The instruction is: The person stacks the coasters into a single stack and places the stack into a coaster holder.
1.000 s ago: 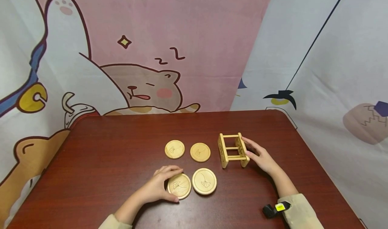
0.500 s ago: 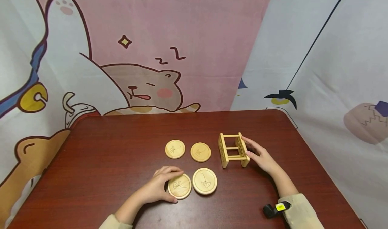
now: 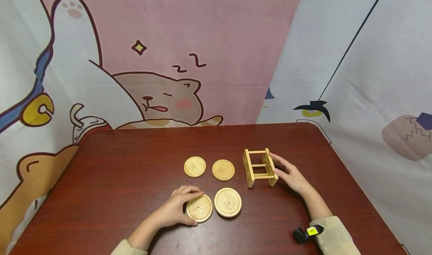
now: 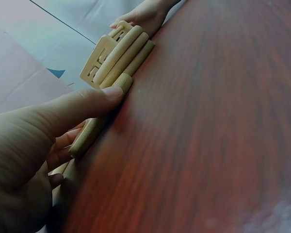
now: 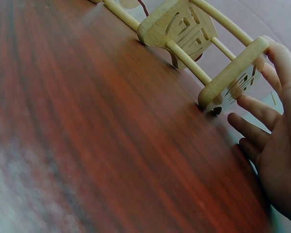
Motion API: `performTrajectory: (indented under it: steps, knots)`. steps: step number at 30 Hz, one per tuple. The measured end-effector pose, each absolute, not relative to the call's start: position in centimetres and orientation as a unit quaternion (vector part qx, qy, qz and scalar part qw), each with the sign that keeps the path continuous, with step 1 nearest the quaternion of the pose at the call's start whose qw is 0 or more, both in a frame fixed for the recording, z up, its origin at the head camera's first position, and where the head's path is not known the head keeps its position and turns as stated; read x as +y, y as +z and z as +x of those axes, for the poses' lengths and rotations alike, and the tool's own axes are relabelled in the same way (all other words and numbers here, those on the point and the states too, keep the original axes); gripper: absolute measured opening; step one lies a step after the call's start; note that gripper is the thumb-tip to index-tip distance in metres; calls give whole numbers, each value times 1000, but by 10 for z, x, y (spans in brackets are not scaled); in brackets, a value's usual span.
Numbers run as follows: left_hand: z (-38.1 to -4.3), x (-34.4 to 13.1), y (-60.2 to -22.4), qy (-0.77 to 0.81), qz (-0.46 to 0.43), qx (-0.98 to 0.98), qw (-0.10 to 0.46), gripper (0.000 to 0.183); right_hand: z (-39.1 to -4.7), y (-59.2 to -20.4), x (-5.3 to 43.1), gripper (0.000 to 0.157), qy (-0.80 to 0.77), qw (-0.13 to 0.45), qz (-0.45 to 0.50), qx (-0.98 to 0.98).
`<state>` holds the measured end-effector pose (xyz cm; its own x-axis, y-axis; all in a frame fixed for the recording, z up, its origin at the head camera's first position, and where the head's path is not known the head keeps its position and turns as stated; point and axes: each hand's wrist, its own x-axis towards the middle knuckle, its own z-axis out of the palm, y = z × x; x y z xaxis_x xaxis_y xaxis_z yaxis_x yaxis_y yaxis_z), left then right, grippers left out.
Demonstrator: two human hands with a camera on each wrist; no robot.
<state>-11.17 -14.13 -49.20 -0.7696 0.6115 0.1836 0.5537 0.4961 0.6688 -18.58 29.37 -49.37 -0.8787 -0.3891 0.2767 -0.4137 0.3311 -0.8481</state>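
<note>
My left hand (image 3: 177, 206) holds a round wooden coaster (image 3: 200, 208) carved with a leaf, its thumb at the near edge and its fingers at the far edge. The coaster lies flat on the table. Just right of it sits a stack of matching coasters (image 3: 228, 202); its layers (image 4: 121, 57) show in the left wrist view. My right hand (image 3: 291, 173) touches the right side panel of a wooden coaster holder (image 3: 265, 176) with its fingertips. In the right wrist view, the relaxed fingers (image 5: 262, 114) rest near the pierced panel.
Two more leaf-carved coasters, one on the left (image 3: 194, 167) and one on the right (image 3: 223, 170), lie farther back on the dark red-brown table (image 3: 135, 157). A printed cartoon cloth (image 3: 229, 52) hangs behind. A black device (image 3: 305, 233) is strapped at the right cuff.
</note>
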Motion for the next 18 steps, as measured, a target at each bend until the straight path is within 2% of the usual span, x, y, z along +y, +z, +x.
performTrajectory:
  steps: [18]
  knots:
    - [-112, -146, -493, 387, 347, 854, 17, 84, -186, -495, 295, 52, 523, 9, 240, -818]
